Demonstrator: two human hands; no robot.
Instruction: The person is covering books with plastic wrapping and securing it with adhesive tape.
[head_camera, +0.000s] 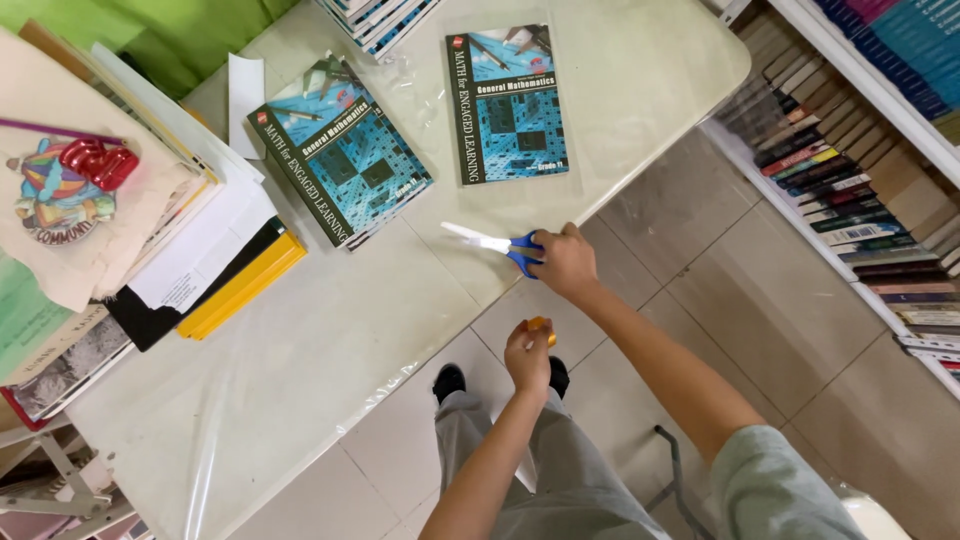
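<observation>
The right hand (565, 262) reaches out with the arm nearly straight, closed around the blue handles of the scissors (497, 244), whose blades lie flat on the tabletop (330, 350) near its front edge. The left hand (528, 357) hangs lower, off the tabletop, fingers pinched on a small orange object (540, 325). Two blue textbooks (340, 148) lie farther back, well apart from both hands.
</observation>
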